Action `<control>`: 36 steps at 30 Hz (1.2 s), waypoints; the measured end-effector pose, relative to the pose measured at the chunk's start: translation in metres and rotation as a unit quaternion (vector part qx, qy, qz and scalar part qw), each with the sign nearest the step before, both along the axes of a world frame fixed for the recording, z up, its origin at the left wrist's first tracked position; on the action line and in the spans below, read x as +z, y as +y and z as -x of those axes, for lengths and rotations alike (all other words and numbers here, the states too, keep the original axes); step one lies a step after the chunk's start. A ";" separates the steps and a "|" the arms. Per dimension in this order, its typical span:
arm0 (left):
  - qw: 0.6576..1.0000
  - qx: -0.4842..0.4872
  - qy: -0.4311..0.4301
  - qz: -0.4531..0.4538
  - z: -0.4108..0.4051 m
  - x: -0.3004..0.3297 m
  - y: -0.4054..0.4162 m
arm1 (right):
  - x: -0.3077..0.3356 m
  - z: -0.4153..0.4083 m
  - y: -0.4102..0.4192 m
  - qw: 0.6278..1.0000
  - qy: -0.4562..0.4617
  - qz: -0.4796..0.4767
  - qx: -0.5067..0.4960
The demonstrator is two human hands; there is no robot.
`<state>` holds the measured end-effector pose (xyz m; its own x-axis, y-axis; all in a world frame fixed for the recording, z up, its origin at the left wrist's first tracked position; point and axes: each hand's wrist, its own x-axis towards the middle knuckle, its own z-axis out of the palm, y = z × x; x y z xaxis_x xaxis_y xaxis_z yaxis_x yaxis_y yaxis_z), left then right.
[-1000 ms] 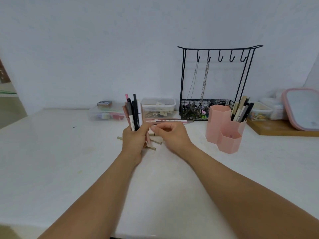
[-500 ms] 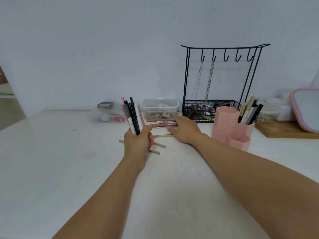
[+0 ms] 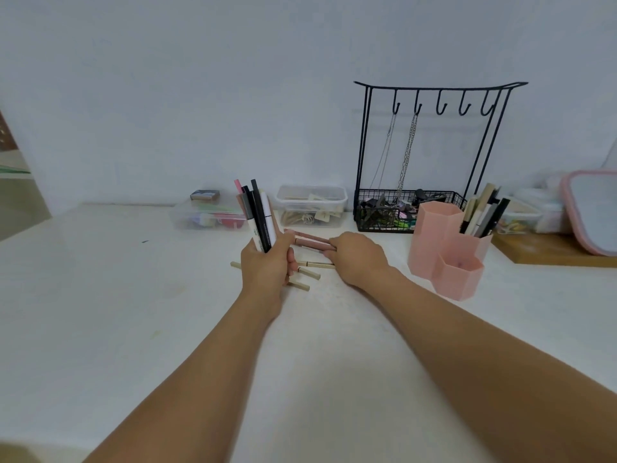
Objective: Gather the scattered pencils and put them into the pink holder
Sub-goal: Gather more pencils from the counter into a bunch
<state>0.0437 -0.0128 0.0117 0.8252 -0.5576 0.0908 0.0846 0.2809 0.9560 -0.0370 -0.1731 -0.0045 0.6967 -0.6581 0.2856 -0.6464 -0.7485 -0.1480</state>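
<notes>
Upright, left hand (image 3: 267, 265) grips a pencil bundle (image 3: 258, 217), print unreadable; right hand's (image 3: 359, 259) fingers pinch pink pencils (image 3: 310, 240).

Soft, even, cool-toned light fills the scene with only faint shadows and no glare. Wide-angle distortion bends the edges; overall detail is slightly soft.

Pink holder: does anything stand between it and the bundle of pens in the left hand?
The right hand, reaching onto the pink pencils on the table, lies between the left hand's bundle of pens and the pink holder. Otherwise only bare white table. One holder compartment already holds pens.
</notes>
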 end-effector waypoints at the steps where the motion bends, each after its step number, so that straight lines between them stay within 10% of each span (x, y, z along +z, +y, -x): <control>1: 1.000 0.001 -0.001 -0.001 0.001 0.000 0.001 | 0.000 0.003 0.002 1.000 -0.004 0.005 0.005; 14: 1.000 -0.026 0.003 0.010 0.008 0.006 0.006 | 0.023 0.029 0.079 0.922 -0.318 -0.181 0.130; 21: 0.998 -0.045 0.035 0.019 0.013 0.012 0.010 | 0.008 0.027 0.107 0.917 -0.244 -0.239 0.204; 27: 0.999 -0.042 0.005 0.001 0.008 0.002 0.005 | 0.007 0.031 0.096 0.965 -0.105 -0.085 0.225; 32: 1.000 -0.011 -0.009 -0.019 0.004 0.001 0.001 | 0.007 0.039 0.074 0.917 -0.252 -0.243 0.189; 36: 1.000 -0.012 0.015 -0.005 0.004 0.004 0.001 | 0.003 0.044 0.047 0.973 -0.202 -0.031 0.109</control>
<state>0.0396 -0.0120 0.0153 0.8139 -0.5778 0.0608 0.1190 0.2683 0.9560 -0.0807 -0.1264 -0.0014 0.6600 -0.5323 0.5301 -0.3530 -0.8426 -0.4066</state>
